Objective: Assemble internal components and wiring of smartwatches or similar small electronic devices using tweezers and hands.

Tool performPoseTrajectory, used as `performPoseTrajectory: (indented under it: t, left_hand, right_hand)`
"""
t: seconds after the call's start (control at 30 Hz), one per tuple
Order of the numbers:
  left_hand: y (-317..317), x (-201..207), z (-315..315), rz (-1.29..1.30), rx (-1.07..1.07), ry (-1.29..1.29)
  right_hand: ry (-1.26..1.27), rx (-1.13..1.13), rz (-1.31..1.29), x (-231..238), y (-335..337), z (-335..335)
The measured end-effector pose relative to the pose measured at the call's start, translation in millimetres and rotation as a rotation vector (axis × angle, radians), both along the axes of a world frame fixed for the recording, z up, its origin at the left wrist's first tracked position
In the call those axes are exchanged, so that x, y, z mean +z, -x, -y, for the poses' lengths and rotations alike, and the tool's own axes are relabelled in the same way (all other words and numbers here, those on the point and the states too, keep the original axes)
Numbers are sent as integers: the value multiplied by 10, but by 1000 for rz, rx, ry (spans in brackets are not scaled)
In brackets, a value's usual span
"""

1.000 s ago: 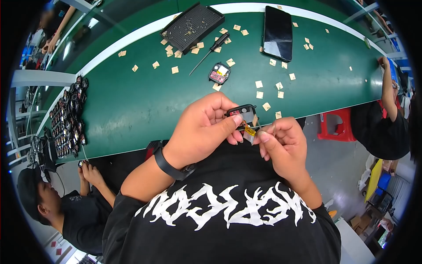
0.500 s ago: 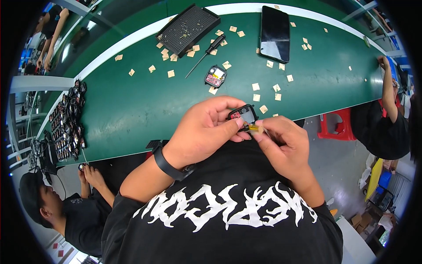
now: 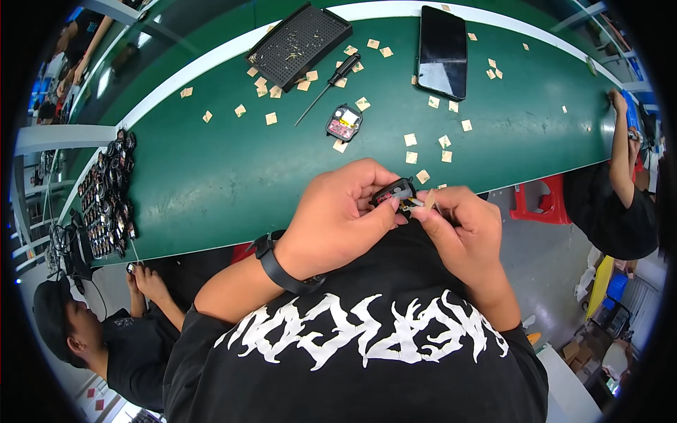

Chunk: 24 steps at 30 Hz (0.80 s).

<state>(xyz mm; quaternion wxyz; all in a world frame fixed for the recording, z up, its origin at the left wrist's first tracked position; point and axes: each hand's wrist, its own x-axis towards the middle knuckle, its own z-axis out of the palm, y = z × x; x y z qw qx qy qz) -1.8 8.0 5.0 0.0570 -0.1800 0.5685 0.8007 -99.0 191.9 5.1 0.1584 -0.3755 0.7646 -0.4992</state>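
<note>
My left hand [image 3: 347, 211] is closed around an opened black watch case [image 3: 395, 190], its thumb pressing on the near rim. Part of a red circuit board shows inside the case. My right hand [image 3: 462, 220] pinches a small tan adhesive square [image 3: 429, 199] at the case's right edge. Beside the square, a small silver and yellow part [image 3: 415, 202] sticks out of the case; its kind is hard to make out. Another opened watch case [image 3: 344, 123], with a red board and a white and yellow part, lies on the green table [image 3: 233, 176] beyond my hands.
A screwdriver [image 3: 327, 89] lies beside a black perforated tray [image 3: 300, 46] holding small screws. A dark tablet [image 3: 442, 53] rests farther right. Adhesive squares [image 3: 411, 140] are scattered about. Many watches [image 3: 109, 190] crowd the left end. Co-workers sit at left and right.
The watch case has tilted flatter and shifted slightly right and down in my left hand. My right fingers have turned, and the tan square now stands more upright.
</note>
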Motion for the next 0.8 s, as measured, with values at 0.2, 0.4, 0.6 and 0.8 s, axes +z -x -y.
performPoseTrajectory:
  t: [0.2, 0.4, 0.6, 0.8]
  left_hand:
    - [-7, -42, -57, -6, 10, 141]
    - [-9, -69, -76, -6, -20, 307]
    - [-28, -86, -82, -41, -15, 269]
    - [-54, -70, -80, -41, -29, 176]
  right_hand:
    - [135, -146, 600, 23, -121, 55]
    - [102, -162, 459, -23, -149, 64]
    - [33, -170, 76, -31, -103, 64]
    - [76, -130, -27, -88, -128, 74]
